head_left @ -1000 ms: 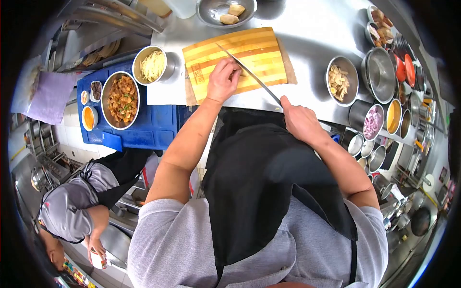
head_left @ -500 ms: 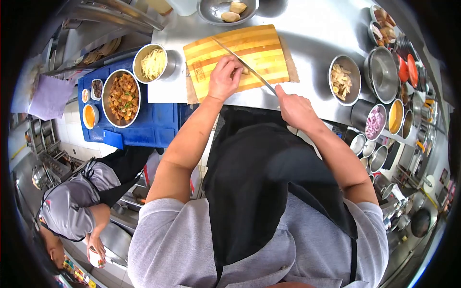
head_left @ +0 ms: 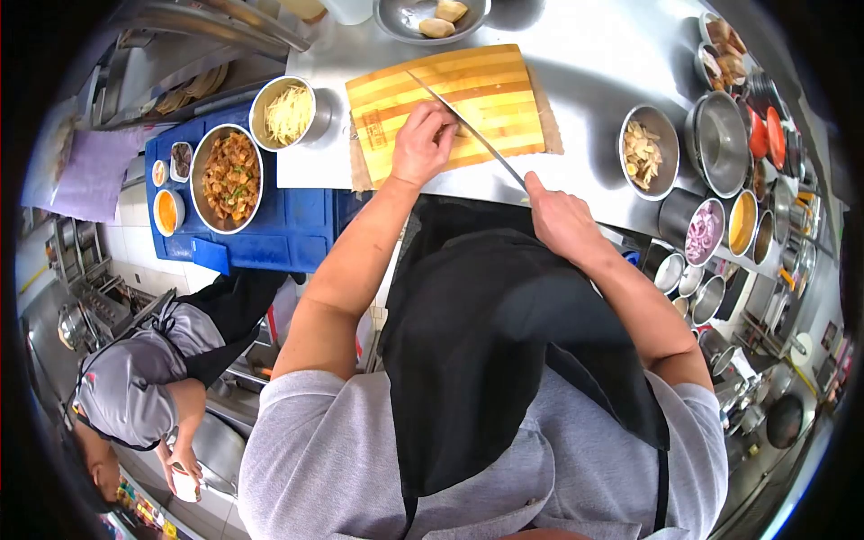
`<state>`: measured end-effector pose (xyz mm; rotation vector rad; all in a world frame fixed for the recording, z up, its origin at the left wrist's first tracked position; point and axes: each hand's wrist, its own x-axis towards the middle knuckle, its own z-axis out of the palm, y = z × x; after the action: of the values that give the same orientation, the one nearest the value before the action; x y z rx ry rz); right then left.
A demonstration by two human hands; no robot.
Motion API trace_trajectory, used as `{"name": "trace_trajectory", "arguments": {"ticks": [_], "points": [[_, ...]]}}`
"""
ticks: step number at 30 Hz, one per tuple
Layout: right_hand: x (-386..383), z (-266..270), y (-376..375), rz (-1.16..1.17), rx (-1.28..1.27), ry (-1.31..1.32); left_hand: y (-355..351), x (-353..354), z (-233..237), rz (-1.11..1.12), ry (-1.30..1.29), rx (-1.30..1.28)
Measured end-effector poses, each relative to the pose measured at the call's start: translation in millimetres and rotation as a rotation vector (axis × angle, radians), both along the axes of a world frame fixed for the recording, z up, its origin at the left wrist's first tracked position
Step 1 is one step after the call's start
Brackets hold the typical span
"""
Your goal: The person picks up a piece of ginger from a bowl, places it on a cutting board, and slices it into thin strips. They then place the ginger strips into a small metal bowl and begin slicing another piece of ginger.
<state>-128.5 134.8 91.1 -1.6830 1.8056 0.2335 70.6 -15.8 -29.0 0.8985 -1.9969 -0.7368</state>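
My right hand [head_left: 565, 216] is closed around the handle of a long kitchen knife [head_left: 481, 140]. The blade slants up and left across a striped wooden cutting board [head_left: 495, 81]. My left hand [head_left: 423, 144] rests on the board with its fingers curled against the blade's left side. Under those fingertips sits a small pale piece of food [head_left: 458, 130], mostly hidden. Beyond the board, a metal bowl [head_left: 409, 27] holds pale peeled pieces [head_left: 438, 28].
To the left are a container of pale thin strips [head_left: 289, 115] and a bowl of brown chopped food [head_left: 231, 180] on a blue surface [head_left: 288, 234]. Right: a bowl of pale slices [head_left: 642, 153] and a pot of sliced onion [head_left: 703, 232]. A co-worker [head_left: 135, 387] stands lower left, holding a white container.
My right hand has drawn the knife slightly down and to the right. My left hand stays nearly in place. The co-worker's hands have shifted slightly around the white container.
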Motion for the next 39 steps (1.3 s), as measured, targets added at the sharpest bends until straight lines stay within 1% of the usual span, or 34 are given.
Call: {"name": "trace_trajectory", "arguments": {"ticks": [2,4,6,11,15,19,21,24,26,28,30,34,36,39], "points": [[1,-23,-5,0.006,-0.067,-0.018,0,-1,-3,0.007,0.011,-0.023],[-1,-26,-17,0.015,-0.069,-0.014,-4,-1,0,0.013,0.02,-0.063],[-1,-13,-20,0.025,-0.027,0.0,0,-2,2,0.009,0.027,0.016],[-3,18,-6,0.001,0.014,0.002,0,-1,-2,0.021,0.008,0.017],[-3,21,0,-0.01,0.025,0.004,-1,0,-1,0.018,0.0,0.004],[-3,8,-1,0.002,0.006,0.001,-1,-1,3,0.026,0.018,0.011],[-2,2,-2,-0.001,-0.003,-0.008,0,-1,4,0.032,0.008,-0.026],[1,-26,-12,0.019,-0.044,-0.021,-1,-2,2,0.02,0.019,0.034],[2,-34,-18,0.01,-0.057,-0.018,-1,-2,3,0.021,0.012,0.034],[2,-28,-19,-0.001,-0.069,-0.011,1,-1,1,0.019,0.009,0.035],[-5,-12,-24,0.022,-0.046,-0.029,-2,-2,-1,0.027,0.009,0.024],[-4,12,-14,0.0,0.001,-0.011,-1,-1,-2,0.03,-0.005,0.042],[-3,18,-9,0.002,0.012,-0.016,-2,-1,-3,0.029,-0.014,0.001],[-2,18,-7,-0.003,0.025,-0.004,-1,-1,-3,0.031,0.033,0.016]]}}
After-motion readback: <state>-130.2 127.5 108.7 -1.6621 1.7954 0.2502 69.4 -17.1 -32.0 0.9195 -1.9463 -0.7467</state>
